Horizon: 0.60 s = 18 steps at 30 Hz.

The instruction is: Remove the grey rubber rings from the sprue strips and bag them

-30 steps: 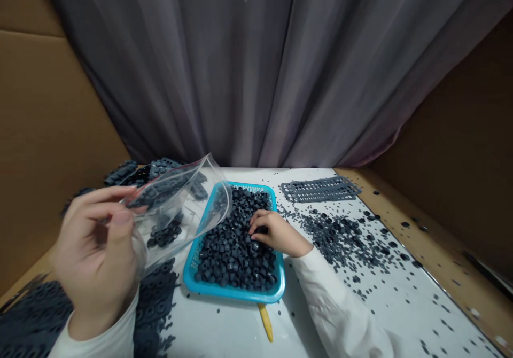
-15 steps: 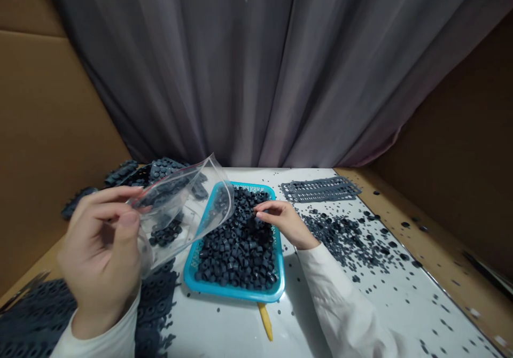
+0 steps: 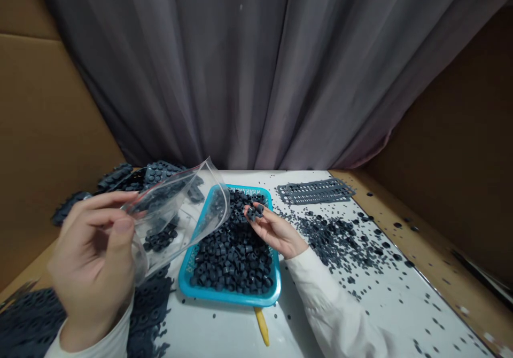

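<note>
My left hand (image 3: 93, 264) grips the top corner of a transparent zip bag (image 3: 176, 208), which hangs open over the left rim of a turquoise plastic tray (image 3: 228, 296). The tray holds a heap of dark grey rubber rings (image 3: 232, 262). My right hand (image 3: 276, 233) sits palm up above the tray's right part, with a small cluster of rings (image 3: 255, 212) pinched in its fingertips. A few dark pieces show through the bag, and the bag hides the tray's upper left corner.
Dark moulded rubber sheets (image 3: 32, 326) are piled at the left, with more behind the bag. Grey perforated strips (image 3: 316, 192) lie at the back right. Loose dark pieces (image 3: 336, 235) are scattered over the white tabletop. A yellow stick (image 3: 262, 326) lies below the tray. Cardboard walls and a grey curtain surround the table.
My right hand has lifted out of the heap and turned palm up, with rings now pinched in its fingertips. The left hand and bag have stayed nearly still.
</note>
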Each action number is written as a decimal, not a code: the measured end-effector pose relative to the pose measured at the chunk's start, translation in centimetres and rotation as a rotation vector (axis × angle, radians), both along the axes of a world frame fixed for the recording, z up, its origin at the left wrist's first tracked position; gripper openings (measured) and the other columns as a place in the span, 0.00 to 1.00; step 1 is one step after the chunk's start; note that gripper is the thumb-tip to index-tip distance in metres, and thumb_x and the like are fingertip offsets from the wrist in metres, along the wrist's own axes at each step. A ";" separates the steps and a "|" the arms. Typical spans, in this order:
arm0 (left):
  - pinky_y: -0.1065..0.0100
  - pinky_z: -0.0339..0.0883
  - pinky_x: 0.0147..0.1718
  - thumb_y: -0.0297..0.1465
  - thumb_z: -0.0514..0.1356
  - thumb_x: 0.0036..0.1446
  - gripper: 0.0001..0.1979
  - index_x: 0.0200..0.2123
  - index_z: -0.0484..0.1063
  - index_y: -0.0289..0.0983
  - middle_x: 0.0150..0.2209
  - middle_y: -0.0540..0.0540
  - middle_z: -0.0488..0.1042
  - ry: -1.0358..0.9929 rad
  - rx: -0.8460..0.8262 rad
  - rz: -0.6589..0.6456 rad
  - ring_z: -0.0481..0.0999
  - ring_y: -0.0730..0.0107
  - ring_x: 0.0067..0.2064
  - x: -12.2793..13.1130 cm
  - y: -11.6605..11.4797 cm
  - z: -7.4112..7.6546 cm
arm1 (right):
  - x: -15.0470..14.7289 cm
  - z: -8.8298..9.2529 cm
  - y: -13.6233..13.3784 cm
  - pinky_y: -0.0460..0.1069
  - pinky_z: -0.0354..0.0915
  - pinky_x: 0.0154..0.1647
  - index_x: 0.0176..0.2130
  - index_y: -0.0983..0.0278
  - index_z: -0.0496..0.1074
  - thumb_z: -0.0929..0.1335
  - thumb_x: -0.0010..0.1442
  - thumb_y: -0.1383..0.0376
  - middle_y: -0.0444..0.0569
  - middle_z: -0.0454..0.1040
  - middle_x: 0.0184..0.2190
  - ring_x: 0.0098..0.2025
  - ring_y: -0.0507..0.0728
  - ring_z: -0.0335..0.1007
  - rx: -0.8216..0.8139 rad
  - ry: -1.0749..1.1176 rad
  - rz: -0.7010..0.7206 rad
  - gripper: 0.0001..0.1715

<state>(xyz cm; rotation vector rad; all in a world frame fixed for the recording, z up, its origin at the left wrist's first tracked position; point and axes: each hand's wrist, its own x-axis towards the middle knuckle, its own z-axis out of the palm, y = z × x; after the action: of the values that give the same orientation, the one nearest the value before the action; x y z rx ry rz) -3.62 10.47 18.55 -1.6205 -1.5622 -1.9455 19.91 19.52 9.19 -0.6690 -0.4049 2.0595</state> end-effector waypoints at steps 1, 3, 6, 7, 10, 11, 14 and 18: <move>0.57 0.67 0.36 0.32 0.59 0.49 0.06 0.23 0.66 0.37 0.36 0.45 0.71 -0.004 0.004 -0.008 0.73 0.60 0.38 0.0 0.0 0.0 | -0.1 0.0 0.0 0.41 0.70 0.41 0.35 0.68 0.69 0.67 0.55 0.73 0.49 0.76 0.33 0.38 0.50 0.75 -0.031 0.025 -0.007 0.04; 0.56 0.66 0.37 0.31 0.59 0.49 0.06 0.24 0.66 0.37 0.36 0.45 0.71 -0.006 -0.006 -0.013 0.73 0.60 0.38 0.0 0.0 0.0 | -0.4 -0.1 -0.1 0.42 0.70 0.42 0.36 0.68 0.69 0.66 0.56 0.74 0.50 0.76 0.33 0.38 0.50 0.75 -0.091 0.055 -0.029 0.05; 0.58 0.66 0.37 0.31 0.59 0.49 0.06 0.24 0.65 0.38 0.36 0.45 0.71 -0.005 -0.009 -0.014 0.72 0.61 0.38 0.1 0.0 0.0 | -0.6 -0.6 0.0 0.45 0.71 0.41 0.37 0.67 0.69 0.63 0.56 0.75 0.51 0.76 0.34 0.38 0.52 0.75 -0.154 0.058 -0.048 0.09; 0.59 0.67 0.35 0.31 0.59 0.49 0.06 0.24 0.66 0.38 0.35 0.46 0.71 -0.002 -0.002 -0.014 0.72 0.61 0.38 0.1 0.0 0.1 | -0.7 -0.7 0.0 0.47 0.71 0.41 0.38 0.67 0.68 0.62 0.56 0.75 0.52 0.76 0.34 0.38 0.52 0.75 -0.174 0.059 -0.047 0.10; 0.61 0.67 0.33 0.31 0.59 0.50 0.06 0.23 0.65 0.37 0.35 0.46 0.71 0.003 0.006 -0.016 0.72 0.63 0.37 0.2 0.0 0.2 | -0.7 -0.8 -0.1 0.50 0.71 0.40 0.40 0.68 0.68 0.59 0.54 0.75 0.54 0.76 0.35 0.38 0.54 0.75 -0.228 0.067 -0.075 0.14; 0.61 0.67 0.34 0.31 0.59 0.50 0.06 0.23 0.65 0.37 0.35 0.46 0.71 0.003 0.003 -0.017 0.72 0.63 0.37 0.2 0.0 0.3 | -0.7 -0.7 -0.2 0.50 0.71 0.39 0.40 0.68 0.67 0.59 0.53 0.74 0.55 0.75 0.35 0.37 0.55 0.75 -0.238 0.068 -0.089 0.15; 0.61 0.66 0.35 0.31 0.58 0.50 0.07 0.23 0.65 0.37 0.35 0.46 0.71 0.011 -0.006 -0.013 0.72 0.63 0.37 0.2 0.0 0.3 | -0.8 -0.3 -0.3 0.50 0.71 0.38 0.41 0.70 0.67 0.59 0.50 0.75 0.58 0.75 0.35 0.38 0.56 0.75 -0.264 0.067 -0.128 0.18; 0.60 0.66 0.37 0.32 0.58 0.51 0.08 0.23 0.65 0.37 0.35 0.46 0.70 0.016 -0.019 -0.007 0.72 0.63 0.38 0.2 0.0 0.1 | -1.2 0.1 -0.4 0.52 0.72 0.37 0.44 0.75 0.65 0.59 0.51 0.74 0.63 0.74 0.37 0.40 0.59 0.74 -0.316 0.090 -0.133 0.19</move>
<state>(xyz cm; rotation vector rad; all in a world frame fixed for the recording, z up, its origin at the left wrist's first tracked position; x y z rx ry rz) -3.44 10.48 18.69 -1.6475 -1.5760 -1.9219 18.76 19.11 9.27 -0.7645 0.0197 2.0355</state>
